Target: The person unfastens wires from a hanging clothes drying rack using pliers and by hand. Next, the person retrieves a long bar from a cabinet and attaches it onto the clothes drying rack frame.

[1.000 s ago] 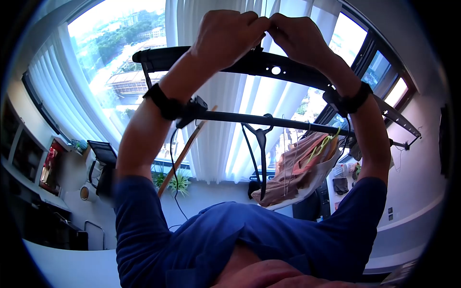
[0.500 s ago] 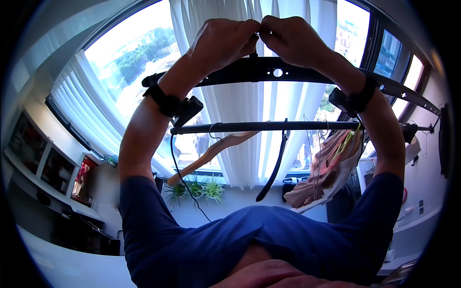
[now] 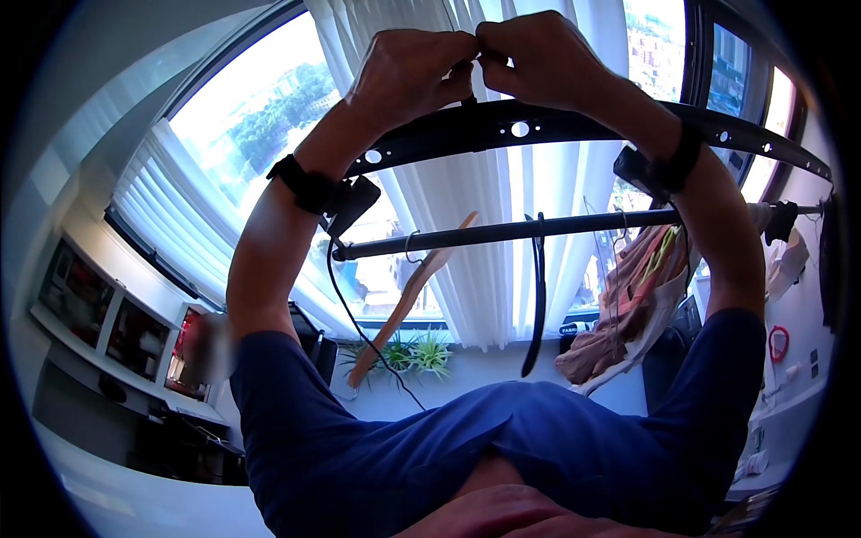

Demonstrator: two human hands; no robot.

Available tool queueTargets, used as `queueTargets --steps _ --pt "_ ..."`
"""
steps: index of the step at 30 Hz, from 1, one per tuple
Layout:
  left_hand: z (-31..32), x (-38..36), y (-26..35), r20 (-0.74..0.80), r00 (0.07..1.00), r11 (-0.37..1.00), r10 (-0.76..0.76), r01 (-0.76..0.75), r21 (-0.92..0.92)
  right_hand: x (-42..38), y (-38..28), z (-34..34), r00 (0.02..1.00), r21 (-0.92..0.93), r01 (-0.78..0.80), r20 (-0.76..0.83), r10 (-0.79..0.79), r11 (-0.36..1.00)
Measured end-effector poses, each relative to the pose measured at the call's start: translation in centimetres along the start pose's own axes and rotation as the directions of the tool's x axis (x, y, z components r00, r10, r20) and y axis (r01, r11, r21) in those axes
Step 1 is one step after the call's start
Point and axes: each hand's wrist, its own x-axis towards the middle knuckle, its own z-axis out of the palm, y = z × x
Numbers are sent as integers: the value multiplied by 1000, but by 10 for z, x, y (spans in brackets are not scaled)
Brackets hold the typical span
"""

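While the white curtain (image 3: 448,193) hangs behind the perforated black beam (image 3: 484,127), a rod (image 3: 574,225) below it bears a wooden hanger (image 3: 404,309). Just above the beam, left hand (image 3: 408,76) and right hand (image 3: 543,63) meet—fingers pinched, probably for fine control—though I cannot tell on what.

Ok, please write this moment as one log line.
left hand, right hand: fingers meeting near perforated bar | wooden hanger: on rod | anything pinched: unclear

from here i see the person's left arm (image 3: 271,247) and right arm (image 3: 717,211) raised, elbows bowed outward, with the left hand (image 3: 411,76) and right hand (image 3: 543,61) meeting at their pinched fingertips, both wrists bent inward.
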Motion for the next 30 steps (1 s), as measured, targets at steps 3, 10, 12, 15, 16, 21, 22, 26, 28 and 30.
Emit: queueTargets --steps 3,10,12,15,16,21,22,26,28,30 --pt "0 -6 2 -25 998 998 -58 58 -14 12 -9 -22 999 -86 49 20 -48 995" --pt "10 -20 5 -65 978 980 -200 199 -18 24 -5 -21 976 -208 187 -74 -206 960" --pt "12 -21 7 -93 975 980 -199 197 -30 24 -7 -22 967 -215 215 -91 -238 953" --pt "8 -25 11 -117 966 972 -231 226 -60 23 -11 -27 959 -259 248 -70 -274 934" --pt "5 -25 12 -105 961 965 -256 249 -80 23 -12 -31 957 -289 270 -22 -289 918" --pt "3 -24 28 -114 874 870 -472 440 -223 28 -11 -39 907 -302 391 -34 -420 869" --pt "3 -24 31 -74 843 830 -532 502 -243 29 -11 -40 905 -304 397 -28 -425 866" --pt "6 -21 47 -131 767 767 -628 583 -266 35 -14 -41 905 -323 410 25 -426 853" --pt "10 -22 55 -205 713 741 -671 627 -241 35 -18 -41 906 -342 411 48 -421 845" --pt "11 -18 65 -230 687 725 -689 651 -226 36 -19 -42 909 -365 407 70 -412 837"
